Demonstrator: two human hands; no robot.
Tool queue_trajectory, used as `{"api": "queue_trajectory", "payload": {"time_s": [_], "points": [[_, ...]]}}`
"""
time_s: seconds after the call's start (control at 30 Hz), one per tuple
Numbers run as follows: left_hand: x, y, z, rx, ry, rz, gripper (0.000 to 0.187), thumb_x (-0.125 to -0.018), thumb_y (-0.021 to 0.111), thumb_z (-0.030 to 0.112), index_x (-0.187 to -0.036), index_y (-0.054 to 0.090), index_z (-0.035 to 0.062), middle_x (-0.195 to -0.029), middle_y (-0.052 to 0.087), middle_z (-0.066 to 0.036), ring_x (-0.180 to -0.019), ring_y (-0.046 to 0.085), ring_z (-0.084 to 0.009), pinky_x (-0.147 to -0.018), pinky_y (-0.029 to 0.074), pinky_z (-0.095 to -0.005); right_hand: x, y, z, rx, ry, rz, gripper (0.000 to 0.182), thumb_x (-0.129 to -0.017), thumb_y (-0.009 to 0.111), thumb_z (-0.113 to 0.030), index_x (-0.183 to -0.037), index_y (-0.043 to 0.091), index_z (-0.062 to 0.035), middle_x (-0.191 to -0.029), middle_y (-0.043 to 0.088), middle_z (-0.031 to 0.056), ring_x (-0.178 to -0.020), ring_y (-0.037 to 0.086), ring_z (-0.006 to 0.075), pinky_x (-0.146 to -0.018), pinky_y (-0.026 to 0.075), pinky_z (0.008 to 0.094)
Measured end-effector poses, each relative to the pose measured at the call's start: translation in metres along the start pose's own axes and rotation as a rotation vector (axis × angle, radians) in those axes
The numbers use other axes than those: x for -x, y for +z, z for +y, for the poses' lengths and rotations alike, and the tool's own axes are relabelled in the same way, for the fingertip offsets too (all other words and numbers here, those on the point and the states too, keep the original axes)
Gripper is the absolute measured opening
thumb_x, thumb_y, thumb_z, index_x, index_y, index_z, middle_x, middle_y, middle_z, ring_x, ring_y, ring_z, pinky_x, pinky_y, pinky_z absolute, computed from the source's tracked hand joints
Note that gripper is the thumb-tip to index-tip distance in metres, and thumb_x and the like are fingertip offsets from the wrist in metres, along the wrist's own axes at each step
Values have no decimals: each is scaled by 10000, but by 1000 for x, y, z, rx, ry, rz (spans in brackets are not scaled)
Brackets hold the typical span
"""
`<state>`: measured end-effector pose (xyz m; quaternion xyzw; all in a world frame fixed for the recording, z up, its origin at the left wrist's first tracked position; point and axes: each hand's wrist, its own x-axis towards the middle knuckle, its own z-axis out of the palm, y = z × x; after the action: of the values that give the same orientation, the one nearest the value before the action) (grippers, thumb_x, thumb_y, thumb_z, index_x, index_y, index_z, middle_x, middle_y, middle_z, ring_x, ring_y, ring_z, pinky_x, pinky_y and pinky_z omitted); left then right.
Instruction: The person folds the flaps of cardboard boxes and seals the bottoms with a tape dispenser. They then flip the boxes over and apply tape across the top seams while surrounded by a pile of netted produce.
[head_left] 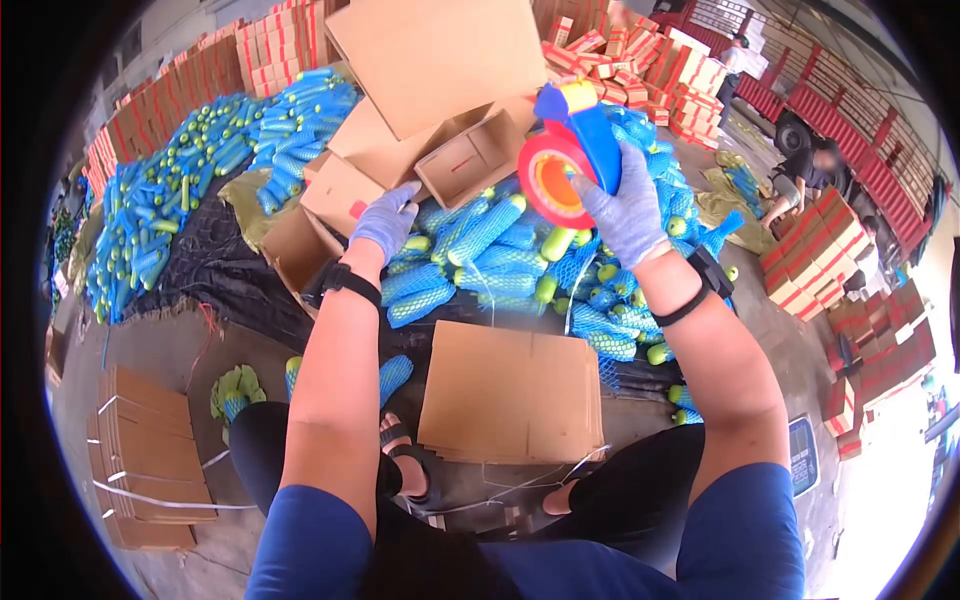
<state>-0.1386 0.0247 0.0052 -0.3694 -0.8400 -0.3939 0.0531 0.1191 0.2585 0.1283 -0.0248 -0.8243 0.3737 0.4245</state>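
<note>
A tape dispenser in blue and yellow, with a wide red roll of tape, is in the grip of my gloved right hand. It is raised over a heap of long green vegetables in blue net sleeves. My left hand, also gloved, is at the near edge of an open cardboard box, its thumb and fingers apart. A small box with an open top sits just beyond its fingertips. Behind that stands a large cardboard panel.
Flat cardboard sheets are stacked between my feet. A strapped bundle of flattened cartons lies at the left. More sleeved vegetables cover a black tarp. Packed cartons, a crouching person and a red truck are to the right.
</note>
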Motion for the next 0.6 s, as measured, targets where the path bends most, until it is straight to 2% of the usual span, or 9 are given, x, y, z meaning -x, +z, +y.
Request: {"api": "queue_trajectory", "payload": {"time_s": [0.07,0.17,0.27,0.33,0.37,0.4,0.47,0.53,0.6], "points": [[-12,45,-50,297,-129,46,450,-976,621,266,-1373,574,58,-1279,663,-165,-1143,643,-247,-968,492,-329,31,-13,-14,-200,135,-120,532,-831,781,-201,-1238,513,14,-1074,645,117,-987,615,163,-874,521,329],[25,98,-73,485,-430,42,355,-994,597,287,-1231,660,31,-1032,724,-85,-940,644,-130,-885,497,-283,88,-41,-12,-57,311,-295,551,-853,768,-229,-1262,500,24,-1082,630,103,-988,598,153,-878,514,328],[96,193,-145,-77,-573,-277,597,-935,516,462,-1375,560,60,-1368,596,-198,-1333,504,-367,-1086,412,-411,138,-53,-11,-614,726,-265,595,-832,755,-180,-1329,493,14,-1201,611,111,-1087,577,153,-969,484,319],[160,308,-275,86,-676,-508,641,-882,648,395,-1302,516,-71,-1277,626,-262,-1230,587,-396,-1034,458,-441,150,-65,-14,-852,812,-272,577,-835,727,-128,-1346,497,10,-1243,600,90,-1119,569,152,-1004,465,302],[192,280,-204,362,-928,-386,604,-875,686,337,-1250,502,-100,-1238,641,-261,-1185,614,-385,-995,469,-494,168,-71,16,-676,816,-227,540,-862,699,-140,-1340,504,17,-1196,597,58,-1065,567,143,-960,472,304],[222,343,-290,454,-932,-494,614,-882,685,312,-1301,469,-81,-1268,641,-225,-1175,624,-378,-962,481,-521,186,-78,45,-498,830,-186,505,-889,672,-151,-1335,511,25,-1149,595,27,-1012,564,134,-917,480,306],[235,294,-181,593,-968,-439,611,-873,705,281,-1326,465,-52,-1294,634,-217,-1162,637,-379,-941,507,-501,178,-83,35,-471,832,-129,452,-882,697,-216,-1240,560,23,-1049,602,42,-965,557,133,-853,484,317],[235,280,-148,-185,-933,-501,413,-927,565,311,-1277,592,93,-1333,639,-136,-1239,601,-350,-895,530,-442,193,-91,63,-561,937,-71,501,-861,723,-277,-1225,555,24,-1038,603,66,-951,559,140,-834,486,315],[228,283,-149,-148,-970,-420,395,-915,564,294,-1250,608,89,-1308,653,-129,-1212,617,-337,-870,532,-431,206,-98,93,-531,975,-88,542,-851,731,-300,-1247,542,18,-1033,603,75,-948,562,146,-834,484,312]]}}
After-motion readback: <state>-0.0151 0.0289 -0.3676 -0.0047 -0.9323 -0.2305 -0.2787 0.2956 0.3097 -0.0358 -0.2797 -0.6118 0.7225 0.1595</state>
